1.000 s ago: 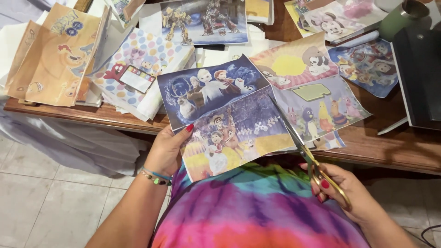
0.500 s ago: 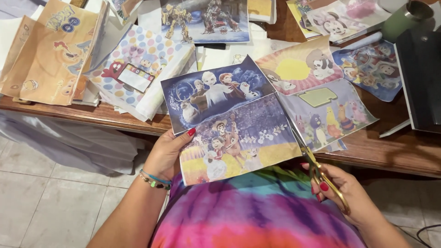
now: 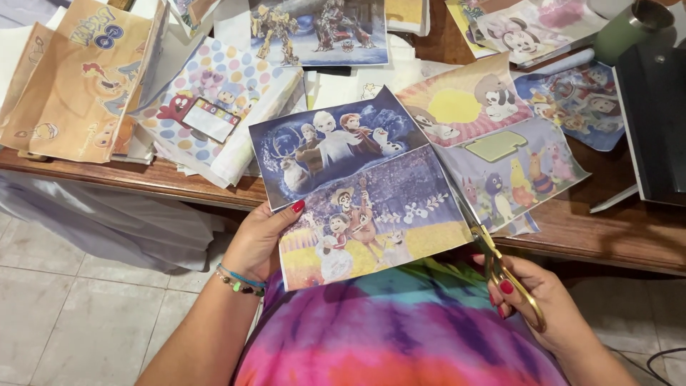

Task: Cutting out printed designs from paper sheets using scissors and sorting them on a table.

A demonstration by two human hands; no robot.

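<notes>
Scissors [image 3: 493,250] have bitten further up the right edge of the printed cartoon sheet [image 3: 357,193], blades toward 11 o'clock, right hand [image 3: 543,307] curled through gold handles, left hand [image 3: 261,239] pinching the sheet's left side above the desk [image 3: 607,236] edge—cut progressing.

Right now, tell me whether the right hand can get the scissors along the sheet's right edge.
Probably yes. The right hand holds the gold-handled scissors with the blades already at the right edge of the printed sheet, which the left hand holds up off the table. Nothing blocks the cut.
</notes>
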